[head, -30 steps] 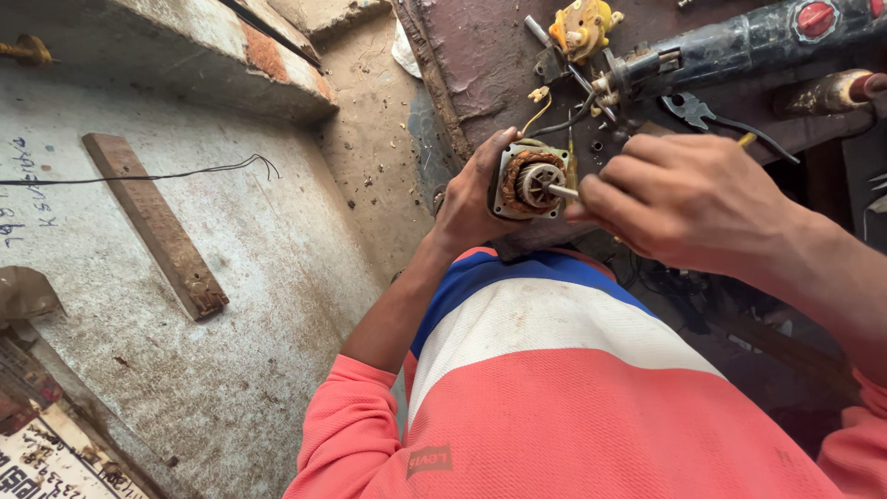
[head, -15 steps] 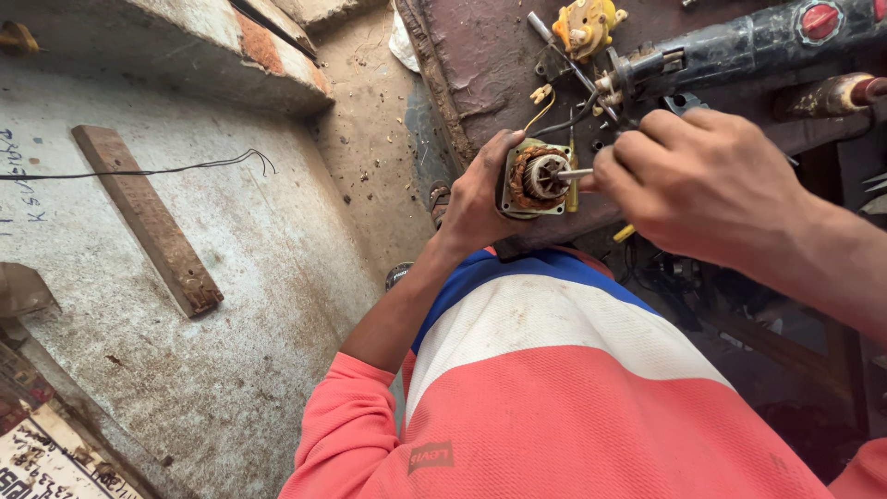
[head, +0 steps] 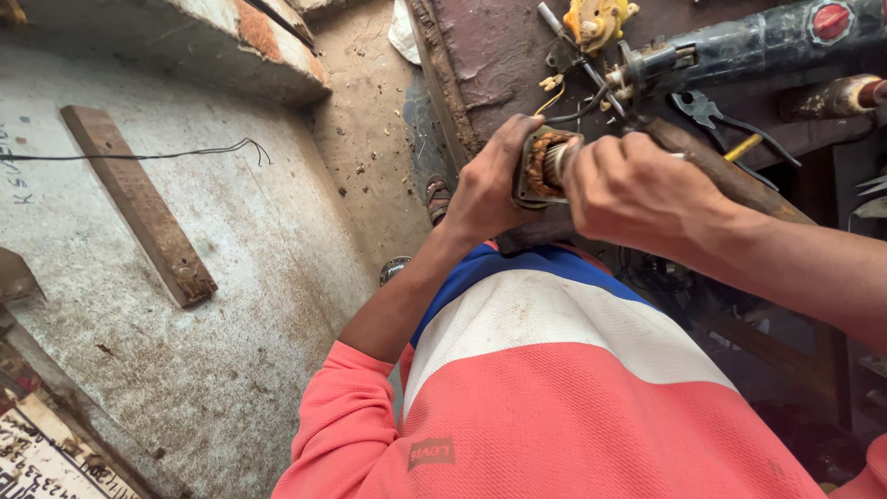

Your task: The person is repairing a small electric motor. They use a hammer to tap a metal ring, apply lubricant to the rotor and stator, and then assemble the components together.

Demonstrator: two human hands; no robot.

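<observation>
Grey concrete wall (head: 185, 277) fills the left, a wooden batten (head: 139, 203) fixed to it; open dirt floor (head: 370, 120) runs between wall and workbench edge (head: 443, 83) at far right. Power tool body (head: 739, 46) lies along the bench. Left hand (head: 490, 189) wrapped round the motor stator (head: 540, 166), just off the bench edge. Right hand (head: 637, 189) curled, fingers pinching at the stator's open face; what they pinch, cannot tell.

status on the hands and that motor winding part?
Left hand grips the small motor stator from the side. Right hand closed over its front, contact point hidden. Pliers and black power tool on bench behind, apart.
</observation>
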